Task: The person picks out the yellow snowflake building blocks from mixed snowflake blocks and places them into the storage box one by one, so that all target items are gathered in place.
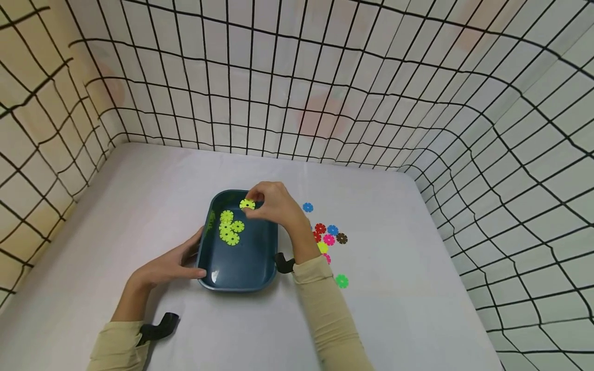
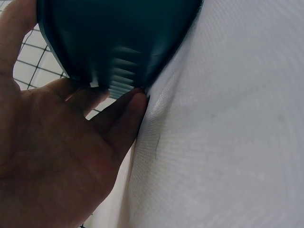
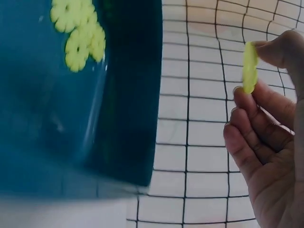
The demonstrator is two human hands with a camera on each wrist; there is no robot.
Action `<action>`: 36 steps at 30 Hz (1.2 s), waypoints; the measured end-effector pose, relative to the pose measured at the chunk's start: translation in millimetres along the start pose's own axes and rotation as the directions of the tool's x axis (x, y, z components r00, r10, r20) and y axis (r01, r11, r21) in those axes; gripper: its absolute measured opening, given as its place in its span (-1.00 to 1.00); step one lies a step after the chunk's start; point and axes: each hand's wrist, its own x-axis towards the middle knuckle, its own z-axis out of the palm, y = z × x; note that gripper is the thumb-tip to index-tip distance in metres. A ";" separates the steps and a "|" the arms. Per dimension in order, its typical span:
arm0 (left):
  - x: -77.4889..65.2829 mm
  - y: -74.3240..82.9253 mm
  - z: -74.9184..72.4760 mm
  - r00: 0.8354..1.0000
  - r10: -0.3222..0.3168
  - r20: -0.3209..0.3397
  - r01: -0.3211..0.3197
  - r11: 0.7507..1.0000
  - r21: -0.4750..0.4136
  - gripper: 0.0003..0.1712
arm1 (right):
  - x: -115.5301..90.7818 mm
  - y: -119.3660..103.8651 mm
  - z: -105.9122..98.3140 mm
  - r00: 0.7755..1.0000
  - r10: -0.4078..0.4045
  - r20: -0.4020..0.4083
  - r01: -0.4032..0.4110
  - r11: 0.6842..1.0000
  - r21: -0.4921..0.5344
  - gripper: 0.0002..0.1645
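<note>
A dark blue tray [image 1: 241,265] stands on the white cloth, with several yellow-green snowflake discs [image 1: 227,226] clustered in its left part. My left hand [image 1: 169,265] holds the tray by its left side, thumb on the rim near the front corner. In the left wrist view, the fingers [image 2: 121,116] of that hand lie against the tray's outer wall [image 2: 128,42]. Above the tray's back right, my right hand [image 1: 274,206] pinches one yellow-green snowflake disc [image 1: 247,204] between thumb and fingertips. The right wrist view shows this disc [image 3: 249,68] edge-on, raised off the tray floor.
Right of the tray lies a loose group of snowflake discs: red [image 1: 320,228], blue [image 1: 332,230], pink [image 1: 329,239], brown [image 1: 341,238] and yellow [image 1: 323,248]. My right forearm partly covers them. A green disc [image 1: 342,281] lies nearer. Black netting [image 1: 287,77] borders the table.
</note>
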 end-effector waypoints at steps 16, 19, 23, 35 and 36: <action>1.3 0.6 -0.7 1.000 -0.004 0.008 0.005 0.999 -0.033 0.27 | 23.0 18.2 21.4 0.998 0.027 0.062 -0.033 0.995 0.097 -0.68; 0.5 0.1 -0.8 1.000 -0.008 0.006 0.008 0.999 -0.036 0.27 | 25.5 25.2 26.4 0.997 0.046 0.066 -0.052 0.994 0.091 -0.69; -2.8 -1.4 -2.6 1.000 -0.011 -0.002 0.011 0.999 -0.041 0.27 | 29.3 29.3 32.5 0.995 0.046 0.084 -0.052 0.995 0.082 -0.69; -1.1 -2.2 -3.7 1.000 0.000 0.014 0.001 0.998 -0.061 0.26 | 39.3 31.9 61.0 0.985 -0.016 0.170 0.020 1.000 -0.022 -0.64; -1.4 -1.5 -4.6 1.000 0.000 0.014 0.001 0.998 -0.063 0.26 | 40.4 31.4 60.8 0.985 -0.015 0.171 0.022 0.999 -0.037 -0.63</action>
